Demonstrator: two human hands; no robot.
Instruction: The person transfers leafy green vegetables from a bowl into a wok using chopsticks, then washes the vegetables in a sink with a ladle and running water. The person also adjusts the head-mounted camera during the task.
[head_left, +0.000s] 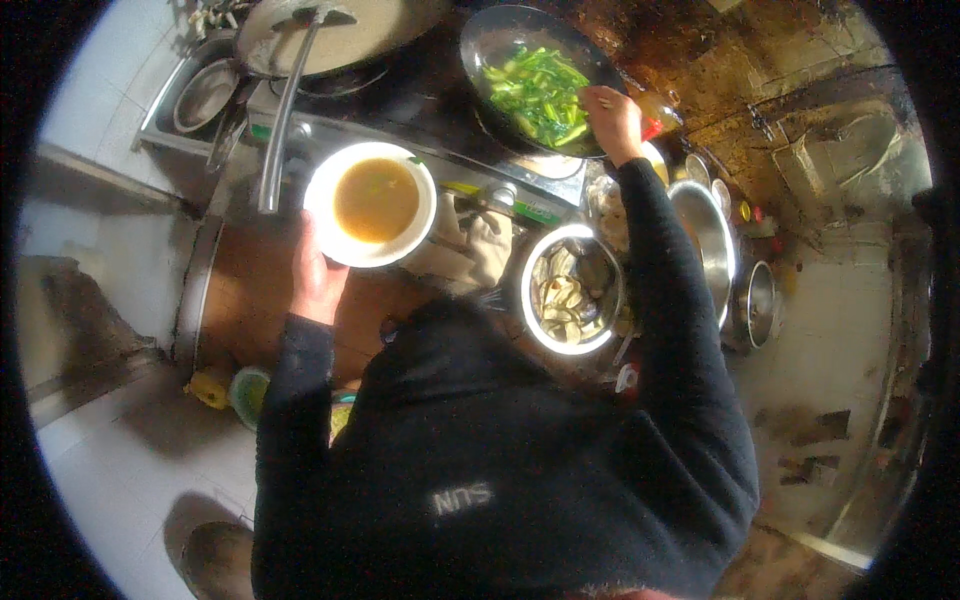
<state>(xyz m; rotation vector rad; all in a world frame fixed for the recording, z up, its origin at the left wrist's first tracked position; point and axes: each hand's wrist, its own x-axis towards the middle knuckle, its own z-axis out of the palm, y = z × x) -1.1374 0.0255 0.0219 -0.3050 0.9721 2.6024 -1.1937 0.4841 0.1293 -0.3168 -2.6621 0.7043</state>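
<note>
My left hand (319, 274) holds a white bowl (321, 238) from below and the side; brown liquid (376, 201) is in it. A dark wok (484, 45) stands over the stove at the top, with chopped green vegetables (536, 90) inside. Above the wok's right side is my right hand (613, 124), its fingers drawn together over the greens. Whether something small is pinched between those fingertips cannot be told. Nearer to my body, a shiny metal bowl (531, 307) contains pale, cut pieces of food (566, 304).
A large pan (259, 37) with a long-handled metal utensil (285, 120) sits at the upper left. The gas stove (450, 154) runs between the two pans. A cloth (491, 244) hangs at its front. More metal bowls (724, 247) stand beyond my right forearm.
</note>
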